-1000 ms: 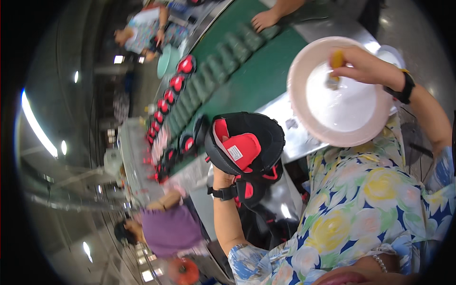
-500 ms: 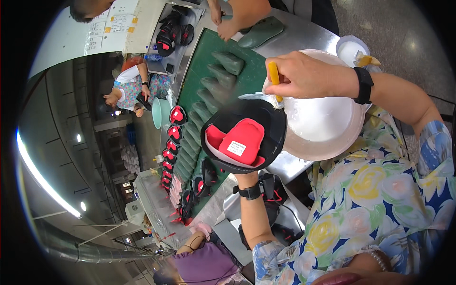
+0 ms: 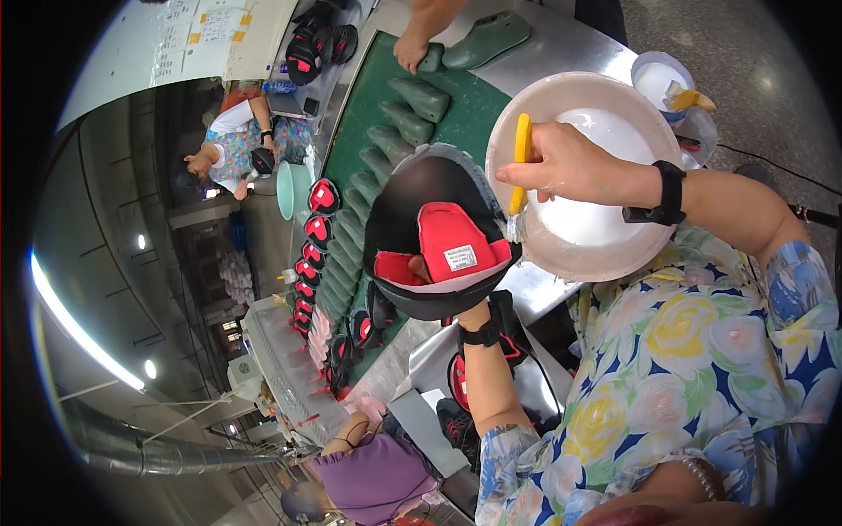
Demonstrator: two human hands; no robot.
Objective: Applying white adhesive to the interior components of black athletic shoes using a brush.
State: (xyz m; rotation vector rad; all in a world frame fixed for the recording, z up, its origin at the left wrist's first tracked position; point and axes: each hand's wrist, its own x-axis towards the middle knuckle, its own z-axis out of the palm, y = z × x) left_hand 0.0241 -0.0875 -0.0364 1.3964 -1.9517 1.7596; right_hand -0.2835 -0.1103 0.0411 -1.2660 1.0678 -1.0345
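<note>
My left hand [image 3: 474, 313] holds up a black shoe upper [image 3: 438, 188] with a red lining and white label, its open underside facing me. Most of that hand is hidden behind the upper, though a fingertip shows by the red lining. In my right hand [image 3: 570, 165] is a brush [image 3: 521, 158] with a yellow handle, pinched between thumb and fingers and pointing down. Its white-coated bristles meet the upper's right edge. A whitish coat shows along the upper's far rim. Just beyond and under my right hand stands a wide pale bowl [image 3: 509, 105] of white liquid.
Green shoe lasts [image 3: 406, 123] line the green-topped table, beside a row of black-and-red uppers [image 3: 317, 232]. A co-worker's hand [image 3: 410, 53] touches a last at the far end. A small tub [image 3: 656, 79] holding another yellow brush stands past the bowl. More shoes [image 3: 460, 377] lie below my left forearm.
The upper has turned and tilted in my left hand. My right hand has brought the brush nearer me, from the upper's far right rim down its right edge, with the handle now more upright.
</note>
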